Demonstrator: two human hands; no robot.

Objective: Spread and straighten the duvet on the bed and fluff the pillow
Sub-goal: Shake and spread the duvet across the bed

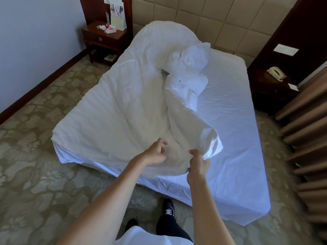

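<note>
The right hand (199, 166) has its grip closed on the near edge of the white duvet (123, 106), with the fingers curled around a fold of the cloth and lifting it a little from the bed (238, 138). The left hand (156, 152) is just beside it, over the duvet, with the fingers curled; I cannot tell if it pinches the cloth or holds nothing. The duvet lies bunched on the left half of the bed, reaching from the foot up to the headboard (221, 20), and the right half shows the bare sheet. The pillow (191, 59) lies crumpled near the head of the bed, touching the duvet. A nightstand (104, 38) stands at the left, and a telephone (276, 72) rests on a dark desk at the right.
</note>
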